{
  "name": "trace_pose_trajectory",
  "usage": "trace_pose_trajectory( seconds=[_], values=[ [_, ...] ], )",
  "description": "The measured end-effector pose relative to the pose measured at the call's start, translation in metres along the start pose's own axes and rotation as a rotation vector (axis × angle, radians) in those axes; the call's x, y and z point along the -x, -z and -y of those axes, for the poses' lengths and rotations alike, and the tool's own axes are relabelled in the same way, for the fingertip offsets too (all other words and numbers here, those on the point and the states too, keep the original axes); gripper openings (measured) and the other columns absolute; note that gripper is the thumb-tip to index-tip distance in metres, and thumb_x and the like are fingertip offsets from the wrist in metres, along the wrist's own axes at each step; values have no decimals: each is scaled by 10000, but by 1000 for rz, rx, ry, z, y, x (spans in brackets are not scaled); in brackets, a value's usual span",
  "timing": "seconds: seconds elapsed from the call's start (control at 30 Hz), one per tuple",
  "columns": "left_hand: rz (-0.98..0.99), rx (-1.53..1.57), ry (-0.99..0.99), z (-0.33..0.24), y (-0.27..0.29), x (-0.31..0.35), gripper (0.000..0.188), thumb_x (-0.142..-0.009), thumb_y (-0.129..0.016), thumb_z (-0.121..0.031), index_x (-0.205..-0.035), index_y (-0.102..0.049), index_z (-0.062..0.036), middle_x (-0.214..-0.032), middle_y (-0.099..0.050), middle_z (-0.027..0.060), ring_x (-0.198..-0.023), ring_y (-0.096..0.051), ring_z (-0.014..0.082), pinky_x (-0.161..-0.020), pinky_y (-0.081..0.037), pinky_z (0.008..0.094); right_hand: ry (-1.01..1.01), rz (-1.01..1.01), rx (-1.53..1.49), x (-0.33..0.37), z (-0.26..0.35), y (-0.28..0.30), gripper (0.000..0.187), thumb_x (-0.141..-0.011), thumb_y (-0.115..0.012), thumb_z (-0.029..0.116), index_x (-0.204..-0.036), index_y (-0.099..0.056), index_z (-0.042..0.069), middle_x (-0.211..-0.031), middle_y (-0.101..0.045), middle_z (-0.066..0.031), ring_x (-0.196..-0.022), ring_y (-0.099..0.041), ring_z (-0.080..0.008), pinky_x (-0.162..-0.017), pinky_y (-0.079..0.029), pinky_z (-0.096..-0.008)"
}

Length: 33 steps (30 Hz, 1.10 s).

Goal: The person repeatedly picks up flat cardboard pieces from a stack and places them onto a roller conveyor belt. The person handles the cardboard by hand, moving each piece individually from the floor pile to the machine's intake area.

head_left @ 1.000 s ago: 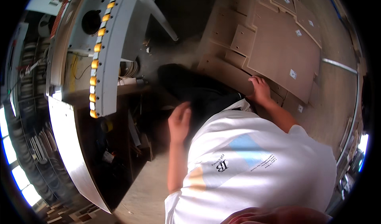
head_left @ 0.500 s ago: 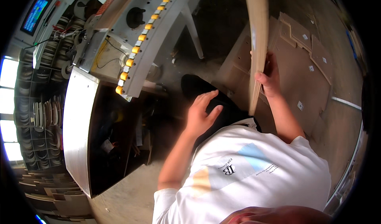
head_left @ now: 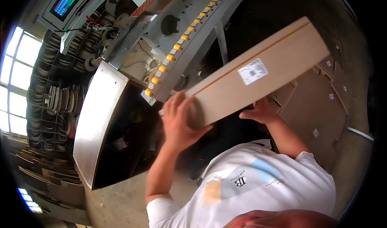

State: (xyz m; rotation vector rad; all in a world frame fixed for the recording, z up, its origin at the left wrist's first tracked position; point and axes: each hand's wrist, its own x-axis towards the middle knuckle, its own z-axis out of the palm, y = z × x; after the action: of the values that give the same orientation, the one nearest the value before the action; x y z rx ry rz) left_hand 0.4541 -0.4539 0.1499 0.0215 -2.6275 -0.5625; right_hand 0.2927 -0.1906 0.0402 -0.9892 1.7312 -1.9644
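A long brown wooden board (head_left: pixel 274 72) with a groove along its far edge and a white label hangs tilted in front of me, its right end higher up in the picture. At the board's near left end, my left hand (head_left: pixel 177 121) grips it, fingers over the end and thumb along the lower edge. My right hand (head_left: pixel 262 111) supports the board from below, near the middle of its lower edge; its thumb shows while most of its fingers are hidden underneath.
A grey machine bed (head_left: pixel 181 22) with a row of yellow rollers (head_left: pixel 177 47) runs beyond the board. A pale-sided cabinet (head_left: pixel 100 107) stands left, before a rack of edging rolls (head_left: pixel 56 99). A control screen (head_left: pixel 67 1) is upper left. Stacked brown panels (head_left: pixel 314 107) lie right.
The board has swung from nearly upright, edge-on, to a slant with its labelled face showing. My left hand, free before, has moved left and taken hold of its end.
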Motion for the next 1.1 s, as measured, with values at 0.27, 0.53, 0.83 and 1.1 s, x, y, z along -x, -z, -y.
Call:
trace_pose_trajectory(
  seconds=[0.27,0.53,0.83,1.1],
  values=[
    [-53,-405,298,79,105,10,927,-617,-945,-255,-1444,-538,-162,-1529,-488,139,-1391,-468,387,-1153,-413,518,-62,216,510,12,-37,-29,585,-770,-893,336,-1227,-614,103,-1418,-636,-103,-1272,-623,-302,-1098,-480,-418],
    [11,-520,607,198,140,-31,826,-718,-902,-336,-1435,-553,-120,-1427,-591,152,-1351,-509,381,-1116,-426,481,-18,436,811,53,-88,-41,587,-781,-829,433,-1257,-641,144,-1503,-562,-92,-1443,-459,-318,-1236,-295,-560],
    [28,-634,348,305,128,-70,598,-932,-720,-444,-1408,-624,-94,-1483,-579,181,-1402,-493,362,-1130,-425,470,-38,372,791,44,-100,-34,566,-776,-812,422,-1243,-637,152,-1485,-575,-77,-1436,-466,-295,-1244,-282,-542],
    [-55,-635,294,317,88,-136,380,-1053,-558,-329,-1335,-683,-109,-1375,-674,88,-1236,-639,314,-1018,-512,407,-33,309,769,33,-106,-33,499,-774,-803,382,-1194,-661,153,-1410,-633,-61,-1342,-548,-287,-1215,-326,-537]
  ],
)
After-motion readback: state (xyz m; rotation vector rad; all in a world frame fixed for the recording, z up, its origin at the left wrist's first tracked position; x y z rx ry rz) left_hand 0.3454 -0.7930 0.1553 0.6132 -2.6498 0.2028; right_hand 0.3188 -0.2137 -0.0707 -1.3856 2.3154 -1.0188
